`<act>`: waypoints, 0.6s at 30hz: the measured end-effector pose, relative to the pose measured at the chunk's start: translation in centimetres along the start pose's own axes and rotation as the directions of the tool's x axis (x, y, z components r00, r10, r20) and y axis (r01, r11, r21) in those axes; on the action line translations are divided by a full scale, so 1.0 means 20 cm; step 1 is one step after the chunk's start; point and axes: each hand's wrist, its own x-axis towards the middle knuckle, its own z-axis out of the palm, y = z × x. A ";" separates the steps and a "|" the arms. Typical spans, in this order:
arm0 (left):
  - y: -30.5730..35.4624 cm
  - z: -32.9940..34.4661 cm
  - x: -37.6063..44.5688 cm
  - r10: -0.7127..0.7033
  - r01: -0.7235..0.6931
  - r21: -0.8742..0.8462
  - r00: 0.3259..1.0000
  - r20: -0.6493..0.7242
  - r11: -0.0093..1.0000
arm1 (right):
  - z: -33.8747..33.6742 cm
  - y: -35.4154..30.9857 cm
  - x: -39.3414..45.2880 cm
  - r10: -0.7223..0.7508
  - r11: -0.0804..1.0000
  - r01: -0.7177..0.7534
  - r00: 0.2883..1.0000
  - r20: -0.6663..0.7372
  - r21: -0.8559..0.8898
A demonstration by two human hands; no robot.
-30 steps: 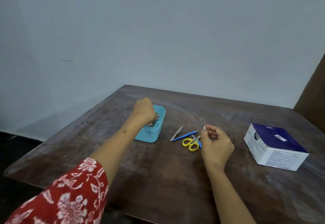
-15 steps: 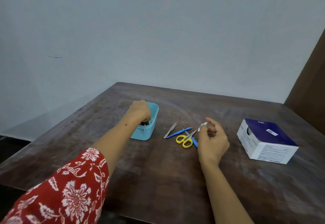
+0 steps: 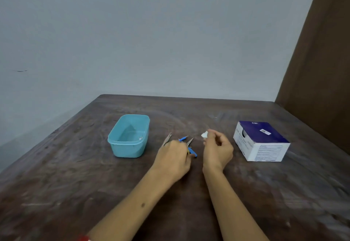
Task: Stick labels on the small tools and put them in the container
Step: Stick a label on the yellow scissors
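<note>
A light blue plastic container (image 3: 113,142) stands left of centre on the brown table, with one small metal tool (image 3: 140,138) lying inside by its near right wall. My left hand (image 3: 174,158) lies over the loose tools to its right and hides the yellow scissors' handles. The scissors' blade tip (image 3: 190,141), a blue-handled tool (image 3: 183,138) and a thin metal tool (image 3: 168,139) stick out beyond my fingers. Whether the fingers grip anything is hidden. My right hand (image 3: 217,150) pinches a small white label (image 3: 204,134) just right of the tools.
A white and dark blue cardboard box (image 3: 261,142) sits on the table to the right. A brown wooden panel (image 3: 322,70) rises at the far right, and a pale wall stands behind the table (image 3: 75,184).
My left hand has come out of the container and moved right onto the loose tools. A small tool now lies in the container. My right hand still holds the label.
</note>
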 end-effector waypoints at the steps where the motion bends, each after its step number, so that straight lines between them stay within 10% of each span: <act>1: 0.01 0.02 0.00 0.000 0.001 0.012 1.000 -0.010 1.000 | 0.00 -0.01 0.00 0.006 1.000 -0.006 1.000 0.009 0.011; 18: -0.01 -0.04 0.10 -0.368 0.389 -0.337 0.921 0.129 0.857 | 0.00 0.01 0.02 -0.020 0.999 0.022 0.998 0.053 -0.028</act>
